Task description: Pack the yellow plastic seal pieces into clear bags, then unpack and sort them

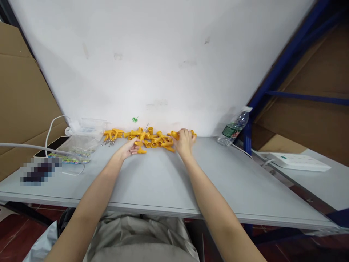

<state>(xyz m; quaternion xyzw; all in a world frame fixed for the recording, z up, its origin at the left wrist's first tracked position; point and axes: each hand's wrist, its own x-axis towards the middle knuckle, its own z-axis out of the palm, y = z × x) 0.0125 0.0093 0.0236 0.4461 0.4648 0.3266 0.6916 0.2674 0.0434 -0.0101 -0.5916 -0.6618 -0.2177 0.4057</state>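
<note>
Several yellow plastic pieces (154,144) lie in a heap along the back of the grey table, some with round, cup-like ends. My left hand (129,149) is closed at the heap's left side, its fingers on a yellow branched plastic piece (141,148). At the right end of the heap, my right hand (184,141) curls down with its fingers around a yellow plastic piece (175,135); part of that piece is hidden. Farther left sits a smaller group of yellow pieces (117,133) with small metal parts (108,143) beside it.
A plastic bottle (235,128) leans at the back right near a blue metal post (247,140). Clear plastic bags (79,145), a phone (51,146) and a white cable (24,145) occupy the left. A white panel (174,65) rises behind the table (158,182).
</note>
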